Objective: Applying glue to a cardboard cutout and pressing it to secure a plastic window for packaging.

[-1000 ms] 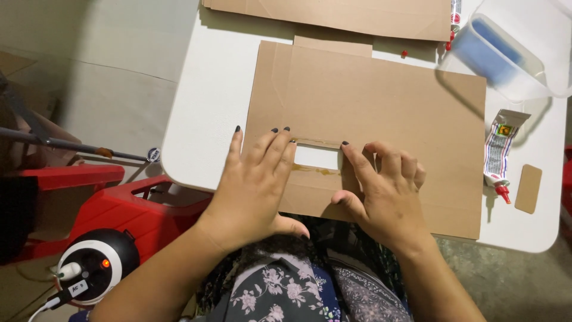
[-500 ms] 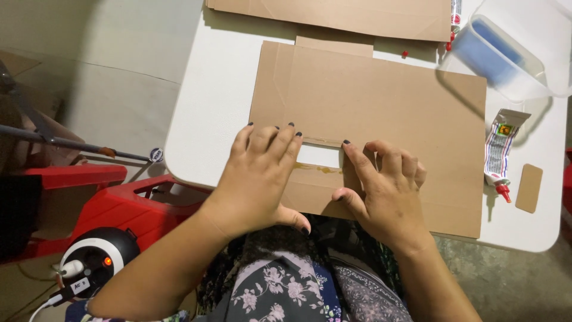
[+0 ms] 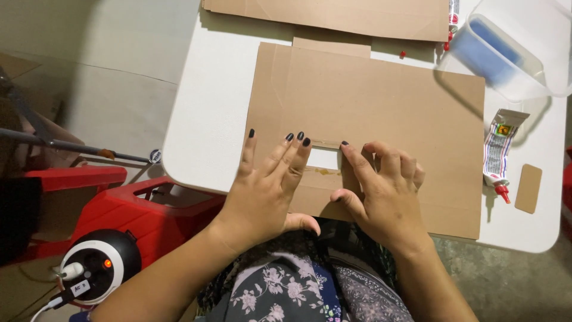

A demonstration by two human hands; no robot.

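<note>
From the head view, the left hand (image 3: pixel 266 188) lies flat on the cardboard sheet (image 3: pixel 381 113), fingers spread wide and gripping nothing; the right hand (image 3: pixel 381 191) presses beside it, fingers bent and close together, also holding nothing. The sheet lies under both palms on the white table (image 3: pixel 208 119), and its small rectangular cut-out (image 3: pixel 325 158) shows between the two sets of fingertips; a glue tube (image 3: pixel 497 152) lies well right of the right fingers.

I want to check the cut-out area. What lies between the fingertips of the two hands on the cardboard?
In the head view, between the left hand and right hand, a rectangular opening in the cardboard sheet shows the white table.
</note>
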